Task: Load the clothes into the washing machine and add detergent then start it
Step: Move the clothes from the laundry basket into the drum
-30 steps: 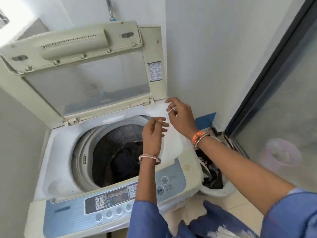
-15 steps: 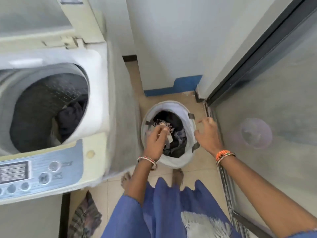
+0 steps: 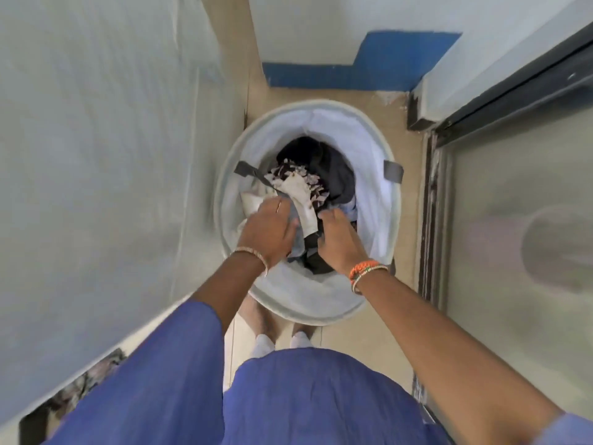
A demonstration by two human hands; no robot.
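The clothes (image 3: 316, 184) lie heaped inside a round white laundry basket (image 3: 378, 200) that stands on the tan floor (image 3: 398, 319) straight below the camera: a dark garment toward the far side, a patterned white-and-maroon piece in the middle, and pale and grey cloth nearer the person. Both hands reach down into the basket. The left hand (image 3: 268, 228) lies on the pale cloth at the near left of the heap, fingers bent down into it; whether its grip has closed on the fabric cannot be told. The right hand (image 3: 338, 237) sits just beside it, thumb and fingers curled down into the dark clothes, and its grip is hidden too. A white strip of cloth hangs between the 2 hands. Each wrist wears bangles. A grey strap (image 3: 393, 171) shows on the basket's right rim. The washing machine (image 3: 96, 187) fills the left side as a blurred white wall, and a frosted glass door (image 3: 519, 239) stands at the right.
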